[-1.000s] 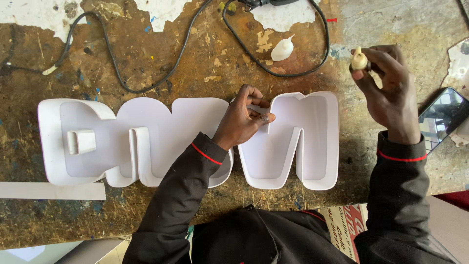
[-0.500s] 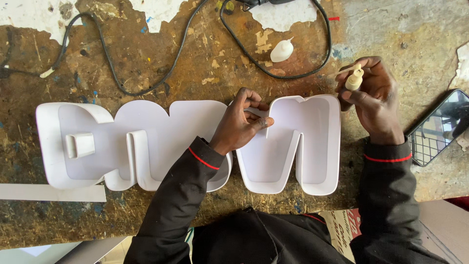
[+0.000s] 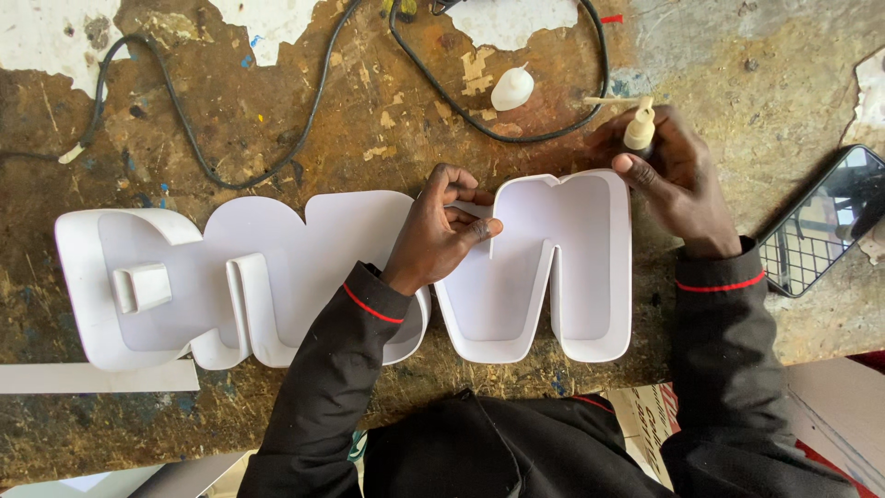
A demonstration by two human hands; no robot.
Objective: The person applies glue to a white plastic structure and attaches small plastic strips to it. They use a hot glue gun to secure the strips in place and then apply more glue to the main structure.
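Both hands busy at frame centre: left hand (image 3: 445, 231) pinching the thin upright wall of the white channel letters (image 3: 530, 277), right hand (image 3: 668, 180) closed around a small glue bottle (image 3: 639, 129) at the upper-right corner — best done with the wall pressed flush, nozzle tight on the seam, a thin bead only.

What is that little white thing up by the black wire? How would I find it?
Start at the big white plastic letter tray. Look above it to the looping black cable; inside the loop lies a small white teardrop-shaped cap. It alone lies loose, untouched by either hand.
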